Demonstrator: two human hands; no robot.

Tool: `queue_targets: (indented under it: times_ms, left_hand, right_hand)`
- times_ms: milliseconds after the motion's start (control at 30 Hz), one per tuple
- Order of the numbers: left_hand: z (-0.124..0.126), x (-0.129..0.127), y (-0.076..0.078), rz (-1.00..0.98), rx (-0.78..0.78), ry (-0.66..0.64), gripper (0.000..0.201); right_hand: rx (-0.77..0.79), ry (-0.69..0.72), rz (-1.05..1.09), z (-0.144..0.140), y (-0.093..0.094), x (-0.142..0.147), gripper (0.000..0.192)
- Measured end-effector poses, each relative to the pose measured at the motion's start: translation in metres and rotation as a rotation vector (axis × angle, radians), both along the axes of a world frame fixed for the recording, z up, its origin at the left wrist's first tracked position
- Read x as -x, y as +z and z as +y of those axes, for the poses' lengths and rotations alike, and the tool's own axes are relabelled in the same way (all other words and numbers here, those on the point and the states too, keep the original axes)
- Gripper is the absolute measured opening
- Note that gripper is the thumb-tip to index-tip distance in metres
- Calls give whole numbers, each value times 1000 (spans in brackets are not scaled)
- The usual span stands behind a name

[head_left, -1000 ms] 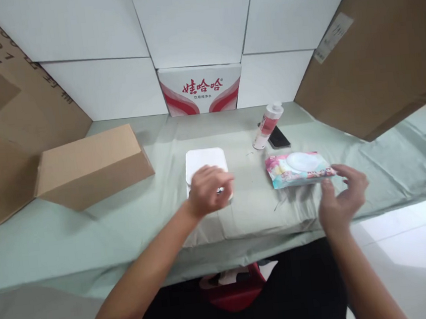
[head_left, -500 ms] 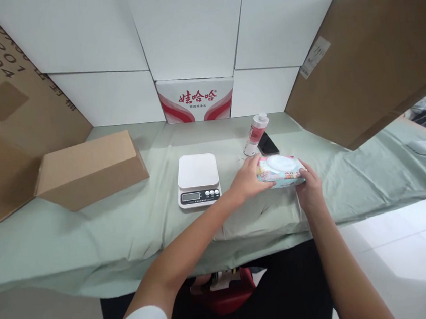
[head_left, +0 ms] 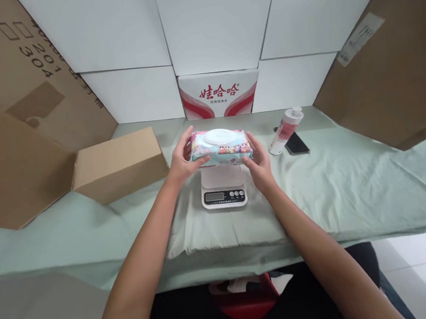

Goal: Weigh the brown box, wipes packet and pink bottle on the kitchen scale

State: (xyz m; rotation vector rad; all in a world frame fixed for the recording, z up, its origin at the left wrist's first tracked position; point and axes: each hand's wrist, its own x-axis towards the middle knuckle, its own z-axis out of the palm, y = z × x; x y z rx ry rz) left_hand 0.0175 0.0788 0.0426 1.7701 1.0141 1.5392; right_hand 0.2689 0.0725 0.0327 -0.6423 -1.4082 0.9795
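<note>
Both hands are holding a wet-wipe pack over the kitchen scale: the left hand is clamping its grip on the pack's left end, and the right hand is pressing on the right end, so the pack is sitting level between them, just above or barely touching the scale's white platform; which of the two I cannot tell. The step in hand looks like setting the pack down on the platform, and the next move would call for both grips to be coming apart evenly so the display below the hands stays readable. Right of the right grip, a white-and-pink bottle is standing beside a dark phone; left of the left grip, a cardboard box is lying. The bench is wearing a pale green cloth, with white boxes stacked behind.
</note>
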Motion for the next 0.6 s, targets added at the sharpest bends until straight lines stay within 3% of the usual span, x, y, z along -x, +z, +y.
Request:
queue_targets:
  times_ms: [100,200,367,600]
  left_hand:
    - [0,7,-16,-25,7,-8,113]
    - [-7,0,-24,-30,5,-62,110]
    - [-17,-9,-29,-20,39,-116,105]
    - [-19,-3,-33,44,-1,-62,101]
  right_hand:
    - [-18,-11,-62,0,-6,1,76]
    - [-75,-131,-119,-4,-9,-8,71]
    - [-128,-245,-224,-9,-12,-16,69]
    - [-159,-245,-232,-9,-18,-11,69]
